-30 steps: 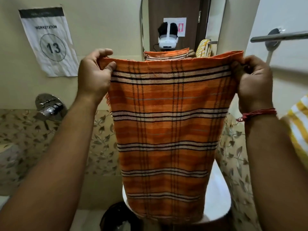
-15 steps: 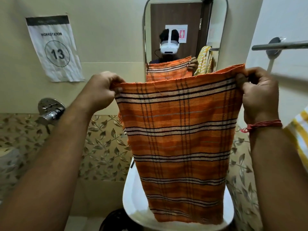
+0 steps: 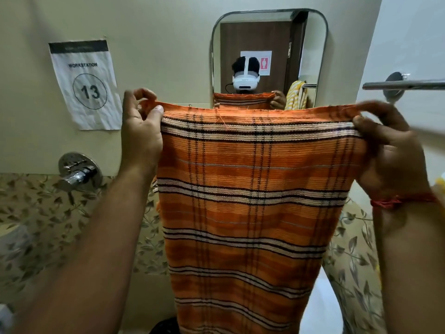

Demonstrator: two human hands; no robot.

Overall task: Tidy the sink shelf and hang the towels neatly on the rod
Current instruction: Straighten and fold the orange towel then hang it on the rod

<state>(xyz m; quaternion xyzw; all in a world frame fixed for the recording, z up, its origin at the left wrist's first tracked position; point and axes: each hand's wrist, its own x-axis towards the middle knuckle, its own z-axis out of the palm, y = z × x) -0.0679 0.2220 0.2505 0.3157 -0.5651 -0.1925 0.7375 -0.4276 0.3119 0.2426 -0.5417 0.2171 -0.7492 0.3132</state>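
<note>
Hanging flat in front of the mirror (image 3: pixel 269 44), the orange striped towel (image 3: pixel 252 201) looks soft, light and floppy. Your left hand (image 3: pixel 140 131) pinches one top corner and your right hand (image 3: pixel 395 150) pinches the other. Keep hold of those corners, I think; the rod (image 3: pixel 404 85) is just up to your right.

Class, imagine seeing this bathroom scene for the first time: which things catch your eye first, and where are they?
An orange striped towel fills the centre, stretched by its top corners between the left hand and right hand. Behind it hangs a mirror. A "Workstation 13" sign is taped to the wall at left, and a metal rod juts in at upper right.
</note>
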